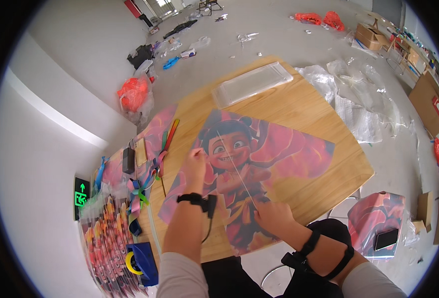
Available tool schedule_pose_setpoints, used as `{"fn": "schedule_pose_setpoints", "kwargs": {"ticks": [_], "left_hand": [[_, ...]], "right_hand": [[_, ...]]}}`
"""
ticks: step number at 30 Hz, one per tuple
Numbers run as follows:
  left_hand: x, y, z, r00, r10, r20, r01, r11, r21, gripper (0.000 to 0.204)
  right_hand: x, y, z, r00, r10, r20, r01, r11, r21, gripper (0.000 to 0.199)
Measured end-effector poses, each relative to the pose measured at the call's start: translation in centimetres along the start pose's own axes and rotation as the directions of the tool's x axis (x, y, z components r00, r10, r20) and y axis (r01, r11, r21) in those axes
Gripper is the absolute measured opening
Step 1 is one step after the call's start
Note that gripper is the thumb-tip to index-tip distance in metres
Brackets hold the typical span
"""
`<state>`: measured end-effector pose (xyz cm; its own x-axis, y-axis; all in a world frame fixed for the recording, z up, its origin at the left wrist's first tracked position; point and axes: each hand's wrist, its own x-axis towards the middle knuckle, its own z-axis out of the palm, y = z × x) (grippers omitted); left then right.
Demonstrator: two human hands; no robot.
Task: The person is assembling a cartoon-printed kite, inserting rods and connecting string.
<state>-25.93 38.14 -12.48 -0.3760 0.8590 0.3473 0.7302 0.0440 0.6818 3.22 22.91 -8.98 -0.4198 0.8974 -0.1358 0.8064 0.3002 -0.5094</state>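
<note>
A kite-shaped printed sheet with a red cartoon figure lies flat across the wooden table in front of me. A thin pale rod runs slantwise over the figure, from its forehead down to my right hand. My right hand is closed around the rod's lower end, low on the sheet. Over the sheet's left part, beside the figure's face, my left hand has its fingers pinched together. Whatever is between them is too small to make out. Both wrists wear black straps with small devices.
A clear plastic pack lies at the table's far edge. Left are colored ribbons, a black box, a blue tape dispenser and bagged printed sheets. A phone rests on a covered stool at right; plastic wrapping lies beyond.
</note>
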Motion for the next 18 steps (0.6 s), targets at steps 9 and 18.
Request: {"fn": "schedule_pose_setpoints", "kwargs": {"ticks": [9,18], "left_hand": [[-3.6,-12.1,-17.8,0.965,-0.12,0.231,0.041,0.946,0.32,0.025],[-5.9,-13.7,-21.0,0.893,-0.344,0.292,0.138,0.824,0.549,0.037]], "right_hand": [[0.0,0.1,-0.3,0.994,-0.016,0.111,0.021,0.999,-0.045,0.03],[0.1,0.1,0.3,0.993,-0.024,0.115,0.032,0.997,-0.075,0.047]]}}
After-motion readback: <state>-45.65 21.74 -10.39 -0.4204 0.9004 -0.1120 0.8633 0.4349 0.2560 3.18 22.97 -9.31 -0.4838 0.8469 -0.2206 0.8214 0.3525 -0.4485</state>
